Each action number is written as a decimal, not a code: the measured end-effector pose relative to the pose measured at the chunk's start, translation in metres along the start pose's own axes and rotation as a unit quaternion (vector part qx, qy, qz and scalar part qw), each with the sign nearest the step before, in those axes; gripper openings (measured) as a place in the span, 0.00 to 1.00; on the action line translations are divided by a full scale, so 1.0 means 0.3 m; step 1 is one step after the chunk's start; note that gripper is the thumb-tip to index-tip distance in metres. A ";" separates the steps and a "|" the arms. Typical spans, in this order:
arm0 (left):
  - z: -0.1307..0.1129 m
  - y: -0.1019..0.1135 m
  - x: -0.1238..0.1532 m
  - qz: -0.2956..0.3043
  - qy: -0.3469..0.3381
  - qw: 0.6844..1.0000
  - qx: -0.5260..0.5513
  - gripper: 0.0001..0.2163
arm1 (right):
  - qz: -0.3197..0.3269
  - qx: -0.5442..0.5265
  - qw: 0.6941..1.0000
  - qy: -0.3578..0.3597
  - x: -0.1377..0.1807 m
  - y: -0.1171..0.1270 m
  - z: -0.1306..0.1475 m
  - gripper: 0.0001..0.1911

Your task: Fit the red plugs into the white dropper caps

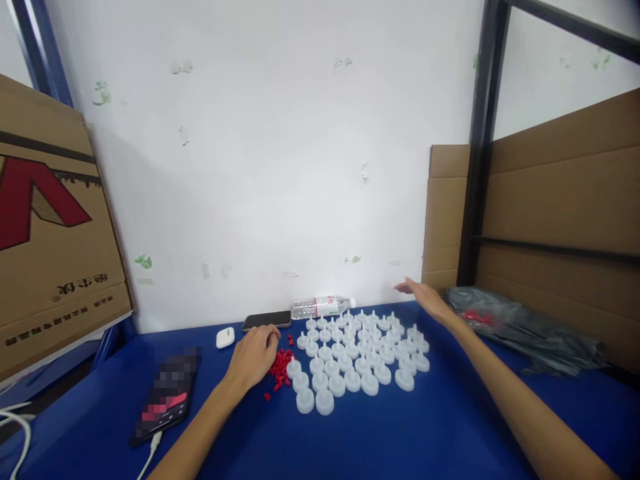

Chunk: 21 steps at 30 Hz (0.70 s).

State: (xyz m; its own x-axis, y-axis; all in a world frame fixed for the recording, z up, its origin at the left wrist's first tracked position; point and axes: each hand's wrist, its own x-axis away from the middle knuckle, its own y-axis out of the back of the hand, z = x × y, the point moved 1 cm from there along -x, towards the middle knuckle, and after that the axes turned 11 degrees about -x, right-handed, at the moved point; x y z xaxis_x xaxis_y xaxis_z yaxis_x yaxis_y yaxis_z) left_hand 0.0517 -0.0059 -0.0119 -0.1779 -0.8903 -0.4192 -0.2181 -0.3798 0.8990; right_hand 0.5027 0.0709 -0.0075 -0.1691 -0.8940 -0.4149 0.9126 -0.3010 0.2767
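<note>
My left hand (254, 353) is beside the heap of small red caps (282, 367), its fingers bent and drawn together; whether anything is pinched in them is hidden. To the right of the heap, many translucent white nozzle caps (353, 348) stand upright in a loose cluster, spouts pointing up. Beyond the cluster's right side, my right hand (421, 295) is raised near the wall with its fingers stretched out, and nothing shows in it.
A clear water bottle (323, 307) lies against the wall, beside a dark phone (266, 321) and a white earphone case (225, 338). Another phone (167, 393), cable attached, lies at left. A grey plastic bag (530, 330) rests at right. Cardboard (55, 267) flanks the blue table (400, 433).
</note>
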 end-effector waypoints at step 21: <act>-0.007 -0.108 -0.010 -0.003 0.065 0.981 0.181 0.26 | 0.103 -0.276 0.945 -0.142 0.020 -0.240 -0.132 0.34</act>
State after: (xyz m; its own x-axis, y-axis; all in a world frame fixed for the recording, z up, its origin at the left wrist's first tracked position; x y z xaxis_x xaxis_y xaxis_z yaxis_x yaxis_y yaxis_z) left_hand 0.0612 0.0086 -0.0394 -0.0569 -0.9220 -0.3830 -0.5494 -0.2914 0.7831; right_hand 0.4507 0.1003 -0.0643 0.0110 -0.9913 -0.1313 0.9788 0.0375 -0.2016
